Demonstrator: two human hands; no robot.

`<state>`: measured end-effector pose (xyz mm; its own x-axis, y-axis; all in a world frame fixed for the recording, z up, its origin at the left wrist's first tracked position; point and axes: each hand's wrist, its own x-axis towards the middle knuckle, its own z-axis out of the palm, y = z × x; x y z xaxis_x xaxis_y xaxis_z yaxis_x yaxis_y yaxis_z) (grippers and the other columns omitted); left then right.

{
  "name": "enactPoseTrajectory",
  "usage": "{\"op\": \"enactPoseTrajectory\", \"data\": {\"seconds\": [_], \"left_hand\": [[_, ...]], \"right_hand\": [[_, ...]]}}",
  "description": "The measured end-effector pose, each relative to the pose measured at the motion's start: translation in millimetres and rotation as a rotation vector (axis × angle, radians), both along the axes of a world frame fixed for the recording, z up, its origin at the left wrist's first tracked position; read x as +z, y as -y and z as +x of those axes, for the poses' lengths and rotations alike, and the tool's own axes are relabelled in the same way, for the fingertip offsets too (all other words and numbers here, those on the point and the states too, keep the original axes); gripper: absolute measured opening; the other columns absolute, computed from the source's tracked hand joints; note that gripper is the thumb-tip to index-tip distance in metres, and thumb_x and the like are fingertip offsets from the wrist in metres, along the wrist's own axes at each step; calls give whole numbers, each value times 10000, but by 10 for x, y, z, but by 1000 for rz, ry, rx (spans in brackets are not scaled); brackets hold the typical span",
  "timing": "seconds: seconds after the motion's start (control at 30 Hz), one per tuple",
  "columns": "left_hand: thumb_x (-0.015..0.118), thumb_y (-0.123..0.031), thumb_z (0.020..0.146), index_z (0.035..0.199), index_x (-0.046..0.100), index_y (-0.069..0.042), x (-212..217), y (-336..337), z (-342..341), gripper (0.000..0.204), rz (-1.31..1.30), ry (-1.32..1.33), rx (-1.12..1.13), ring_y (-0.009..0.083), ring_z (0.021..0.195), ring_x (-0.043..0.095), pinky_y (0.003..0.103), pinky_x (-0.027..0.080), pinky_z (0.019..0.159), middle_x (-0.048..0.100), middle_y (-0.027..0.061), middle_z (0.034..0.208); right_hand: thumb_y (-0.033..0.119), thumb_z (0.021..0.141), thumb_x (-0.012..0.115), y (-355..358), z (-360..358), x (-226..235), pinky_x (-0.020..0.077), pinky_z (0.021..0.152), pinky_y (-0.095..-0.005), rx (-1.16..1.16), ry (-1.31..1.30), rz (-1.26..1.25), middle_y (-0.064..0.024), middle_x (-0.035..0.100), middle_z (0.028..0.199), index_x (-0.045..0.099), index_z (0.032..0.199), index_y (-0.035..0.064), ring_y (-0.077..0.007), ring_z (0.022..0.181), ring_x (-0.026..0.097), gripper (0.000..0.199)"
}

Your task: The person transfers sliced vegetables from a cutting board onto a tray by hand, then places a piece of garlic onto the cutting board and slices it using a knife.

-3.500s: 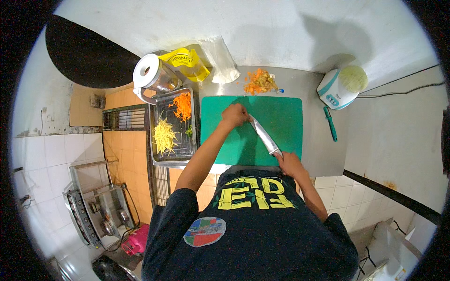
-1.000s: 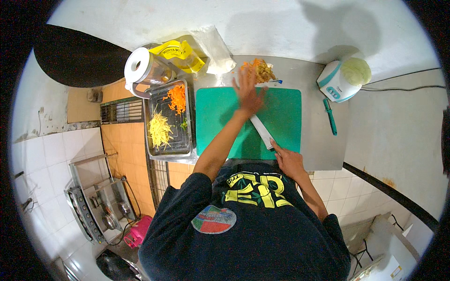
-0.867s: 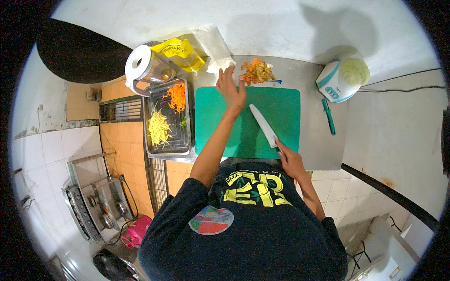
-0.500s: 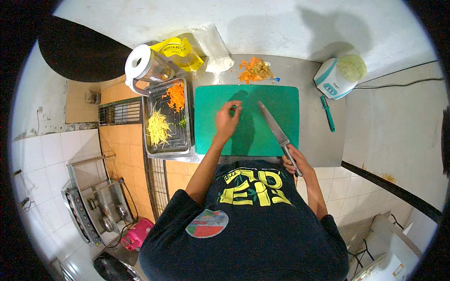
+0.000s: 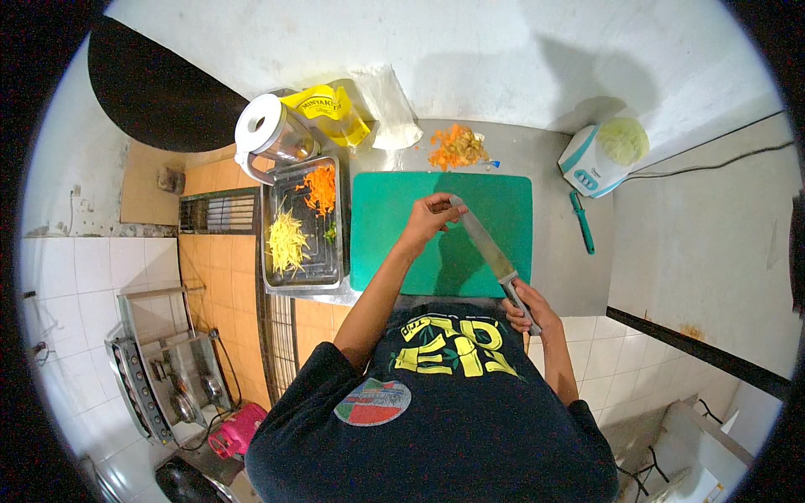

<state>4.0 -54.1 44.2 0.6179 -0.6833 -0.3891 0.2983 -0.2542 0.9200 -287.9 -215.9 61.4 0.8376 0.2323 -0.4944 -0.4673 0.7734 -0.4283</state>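
I see the left hand [image 5: 429, 215] moved up to the long steel knife [image 5: 490, 251] tip, pinching it | right hand [image 5: 527, 308] clamps the handle | both over the green plastic cutting board [image 5: 377, 243]

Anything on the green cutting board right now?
No: the green cutting board is bare; the left hand and knife only hover above it.

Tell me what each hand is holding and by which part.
The right hand grips the knife by its handle. The left hand pinches the blade near its tip.
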Motion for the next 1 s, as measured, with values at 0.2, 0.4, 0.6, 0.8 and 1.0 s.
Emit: {"op": "enactPoseTrajectory", "data": {"seconds": [0.2,0.4,0.6,0.8,1.0], "left_hand": [[813,-170,853,1090,713,-67,149,253,189,277,-52,44,16,85,804,654,239,475,620,738,15,909],[830,-108,828,1106,707,-16,6,479,313,318,-103,268,-112,109,819,675,277,548,661,748,56,965],[790,-145,876,1012,741,1,-193,661,726,206,-113,284,-54,147,840,698,293,568,687,746,92,930],[715,-122,856,1020,768,-106,-343,891,1205,174,254,1014,-158,309,858,697,425,556,760,740,131,898],[691,-129,827,1007,767,-157,-270,1443,1361,197,485,989,-333,380,1083,613,465,542,865,697,139,1060]], "right_hand": [[444,1041,524,47,-17,-54,320,359,-220,-50,0,43,8,393,657,383,1405,220,-65,416,357,450],[452,1035,533,73,-6,-36,327,360,-233,-104,15,45,9,414,660,372,1425,226,-72,416,373,479],[404,1054,514,83,25,-102,326,374,-229,-145,11,107,6,422,672,364,1445,241,-72,434,375,450],[353,1067,502,112,-9,-202,330,392,-225,-163,-65,97,-5,439,693,388,1420,244,-76,447,390,387],[355,1070,493,139,70,-201,339,402,-224,-152,-65,118,-9,441,702,407,1391,223,-79,460,388,358]]}}
